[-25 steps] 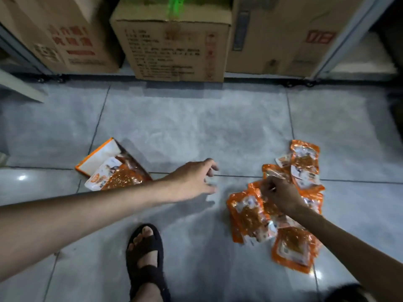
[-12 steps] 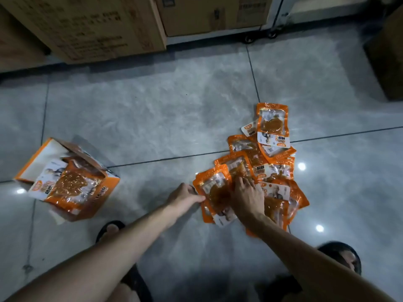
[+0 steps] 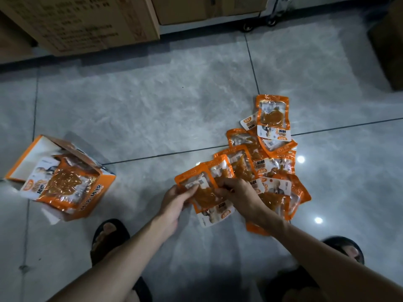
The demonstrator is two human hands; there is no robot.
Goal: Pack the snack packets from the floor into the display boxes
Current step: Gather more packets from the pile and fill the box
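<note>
Since the frame half a second back, the left hand (image 3: 174, 201) has gone from the pile's near edge onto the front packet (image 3: 204, 189). Its thumb now lies on top, with the fingers curled under the left margin.

The right hand (image 3: 242, 197) sits on the same packet's right side. Its fingers are curled down over that packet and the overlapping one behind it. Whether they clamp one packet or two cannot be told.

Judgement: holding both edges keeps the slippery film flat and lets several packets be squared into a stack before carrying.

The front packet is an orange-bordered pouch with a clear window showing brown contents and a white label strip at its near end. It is still low over the floor (image 3: 152, 110), at the near-left tip of the pile (image 3: 277, 164).

The pile's packets are fanned and overlapping, some face down.

The display box (image 3: 102, 188) is well apart to the left, tipped on its side with the flap open and packets already inside.

Brown cartons (image 3: 87, 25) line the far side. A black sandal (image 3: 109, 236) is near the left forearm.
</note>
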